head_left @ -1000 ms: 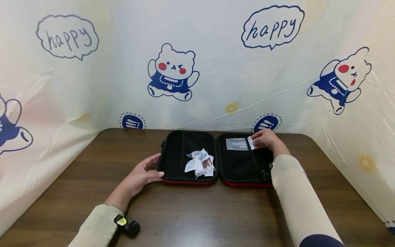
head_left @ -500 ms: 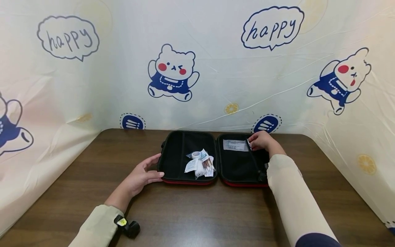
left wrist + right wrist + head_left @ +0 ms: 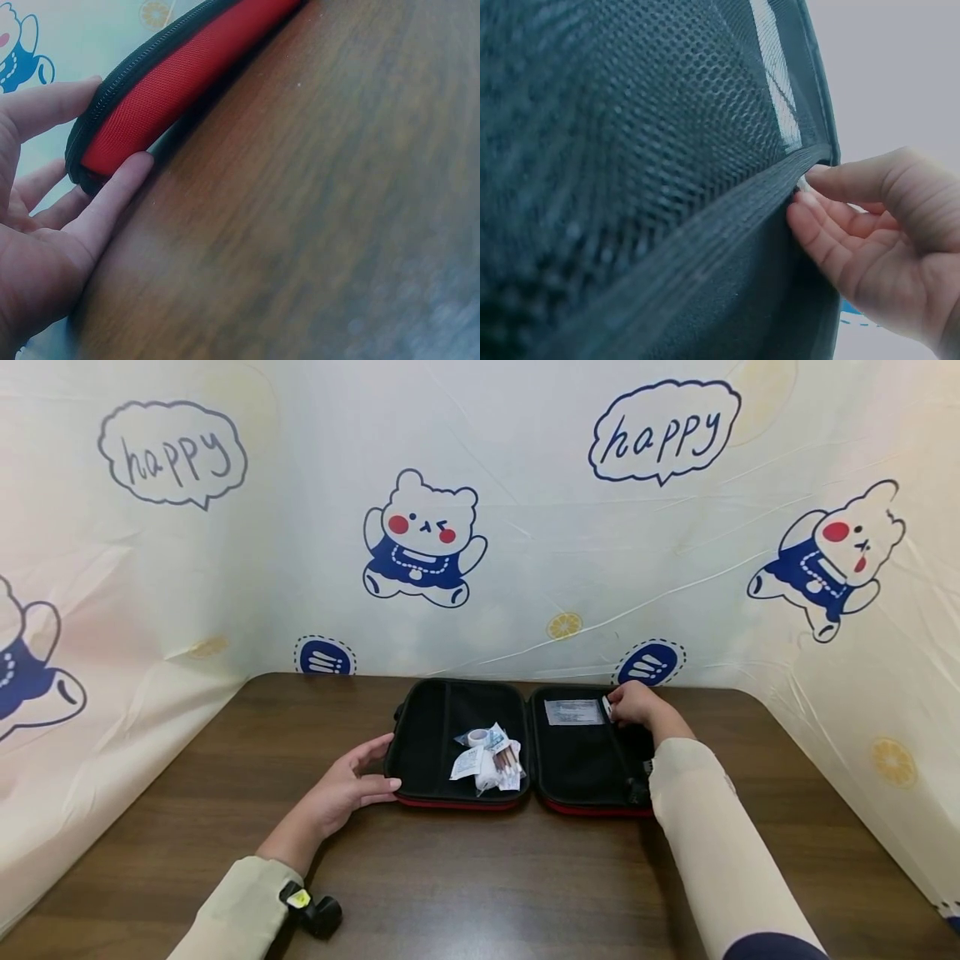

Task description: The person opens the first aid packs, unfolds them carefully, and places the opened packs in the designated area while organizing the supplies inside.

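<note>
A black zippered case (image 3: 416, 743) with red outer sides lies unfolded on the table. My left hand (image 3: 347, 785) grips its left front corner; in the left wrist view the thumb (image 3: 127, 180) lies against the red side and a finger touches the zipper edge. At the right half, my right hand (image 3: 637, 703) pinches the end of a flat white packet (image 3: 573, 712), most of which lies behind the mesh pocket (image 3: 652, 127). In the right wrist view the fingertips sit at the pocket's elastic edge (image 3: 735, 202), and little of the packet (image 3: 780, 90) shows.
In the case's left half lie small packaged supplies (image 3: 487, 760): a white roll, white packets and a bag of swab-like sticks. A patterned cloth (image 3: 525, 527) hangs behind the wooden table (image 3: 480, 877). A black wrist camera (image 3: 318, 914) is strapped to the left sleeve.
My right hand has moved slightly left, and the packet's white end has gone further behind the pocket edge. My left hand stays at the corner.
</note>
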### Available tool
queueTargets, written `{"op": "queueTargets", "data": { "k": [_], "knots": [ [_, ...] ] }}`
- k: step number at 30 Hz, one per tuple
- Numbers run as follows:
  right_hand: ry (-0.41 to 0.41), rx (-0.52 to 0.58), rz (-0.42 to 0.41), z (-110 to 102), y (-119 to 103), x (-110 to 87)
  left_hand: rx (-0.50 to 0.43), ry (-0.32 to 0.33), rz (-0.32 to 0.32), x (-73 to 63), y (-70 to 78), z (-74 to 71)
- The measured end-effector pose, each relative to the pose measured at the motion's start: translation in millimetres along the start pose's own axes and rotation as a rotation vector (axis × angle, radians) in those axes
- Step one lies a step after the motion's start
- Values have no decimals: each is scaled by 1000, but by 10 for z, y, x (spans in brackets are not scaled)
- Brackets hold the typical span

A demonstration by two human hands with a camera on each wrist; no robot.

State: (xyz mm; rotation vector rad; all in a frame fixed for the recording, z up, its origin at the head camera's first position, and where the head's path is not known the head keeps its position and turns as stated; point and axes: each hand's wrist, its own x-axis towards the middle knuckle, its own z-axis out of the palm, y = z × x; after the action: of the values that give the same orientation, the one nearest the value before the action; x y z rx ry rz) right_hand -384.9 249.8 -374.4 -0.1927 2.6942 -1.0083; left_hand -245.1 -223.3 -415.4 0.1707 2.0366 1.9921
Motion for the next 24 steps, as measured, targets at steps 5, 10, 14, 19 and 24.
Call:
{"op": "queueTargets", "data": {
  "k": [5, 10, 14, 19, 24],
  "knots": [
    [47, -22, -35, -23, -63, -41, 5, 0, -4, -14, 7, -3],
    [23, 56, -74, -19, -162, -104, 5, 3, -6, -19, 7, -1],
    [-1, 118, -99, 13, -243, -142, 4, 4, -6, -14, 4, 8],
    [-33, 184, -149, 69, -354, -152, 2, 6, -4, -11, 2, 11],
    [-50, 226, -184, 134, -475, -143, 3, 2, -1, -14, 9, 8]
  ]
}}
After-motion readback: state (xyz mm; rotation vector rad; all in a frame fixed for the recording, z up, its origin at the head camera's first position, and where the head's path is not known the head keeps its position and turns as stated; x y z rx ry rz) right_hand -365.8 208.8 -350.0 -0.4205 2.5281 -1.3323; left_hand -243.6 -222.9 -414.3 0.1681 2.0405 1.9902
